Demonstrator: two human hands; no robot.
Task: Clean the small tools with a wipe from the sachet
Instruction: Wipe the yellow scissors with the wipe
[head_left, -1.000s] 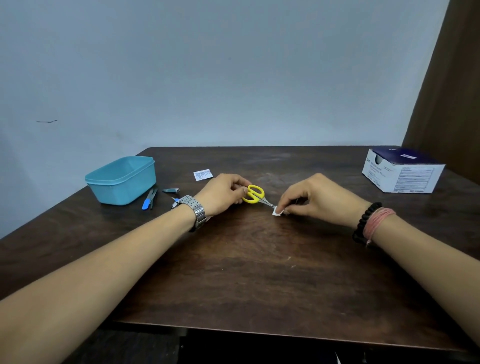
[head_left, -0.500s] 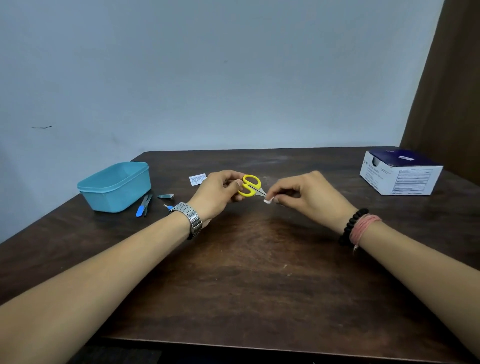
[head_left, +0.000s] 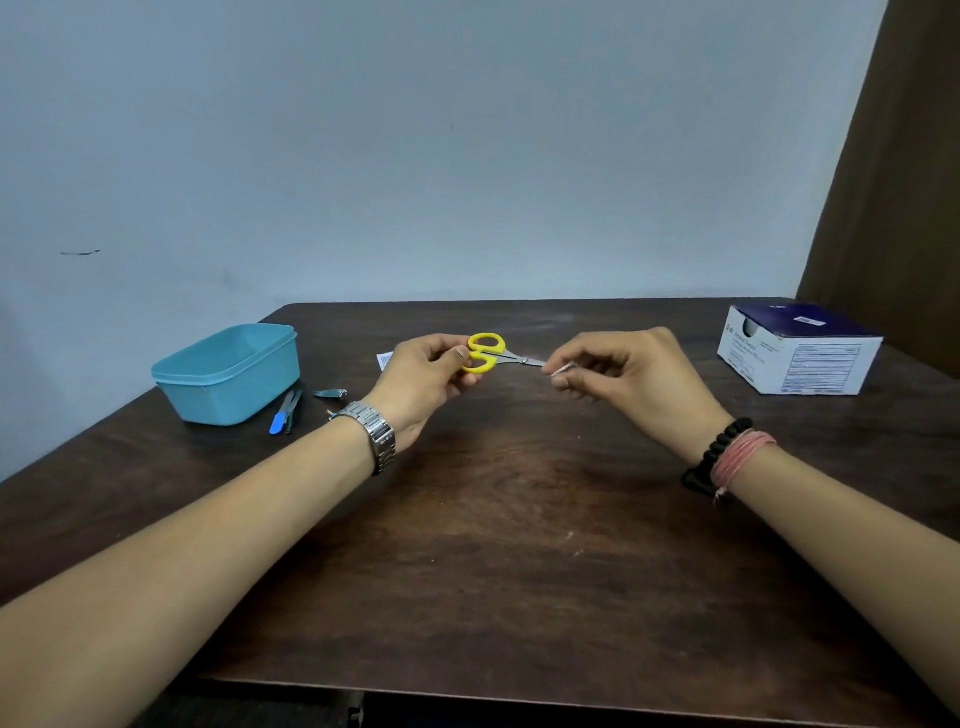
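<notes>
Two hands meet above the middle of a dark wooden bench (head_left: 519, 571). The left hand (head_left: 426, 379) grips small scissors (head_left: 493, 354) by their yellow handles, blades pointing right. The right hand (head_left: 628, 376) pinches a small white wipe (head_left: 562, 370) around the blade tips. A torn sachet (head_left: 385, 359) lies on the bench just behind the left hand.

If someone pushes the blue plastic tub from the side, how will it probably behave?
The blue tub looks like thin plastic and shows nothing inside, so it is probably light and would slide easily on the smooth wooden table. It is wide and low with a flat base, so tipping seems unlikely. A push could knock the blue-handled tool lying beside it.
</notes>
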